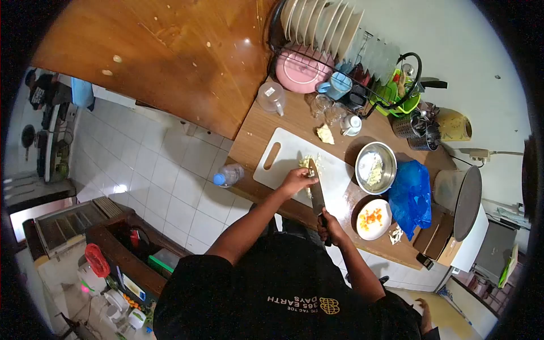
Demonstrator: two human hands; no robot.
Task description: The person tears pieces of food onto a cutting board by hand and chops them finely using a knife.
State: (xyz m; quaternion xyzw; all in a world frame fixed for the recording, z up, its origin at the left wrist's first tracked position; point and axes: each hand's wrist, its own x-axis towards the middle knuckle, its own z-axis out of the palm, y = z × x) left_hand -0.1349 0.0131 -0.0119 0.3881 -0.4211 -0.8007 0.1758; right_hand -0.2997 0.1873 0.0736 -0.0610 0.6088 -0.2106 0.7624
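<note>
My right hand (333, 226) is closed around the black handle of a large kitchen knife (318, 195), its blade pointing away from me over the board. At the front part of the blade, the bent fingers of my left hand (298, 180) press against the metal. Pale chopped pieces (310, 163) lie around the blade tip on the white cutting board (275, 150). Right of the board stands a metal bowl (386, 156) with pale chopped bits inside. Nearer me, a white plate (362, 231) carries small orange pieces (371, 219).
A blue plastic bag (409, 198) sits beside the bowl. A bottle with a blue cap (229, 175) is at the table's left edge. Cups, a clear jug (271, 97) and a dish rack (391, 102) line the back. A large pot (453, 192) stands far right.
</note>
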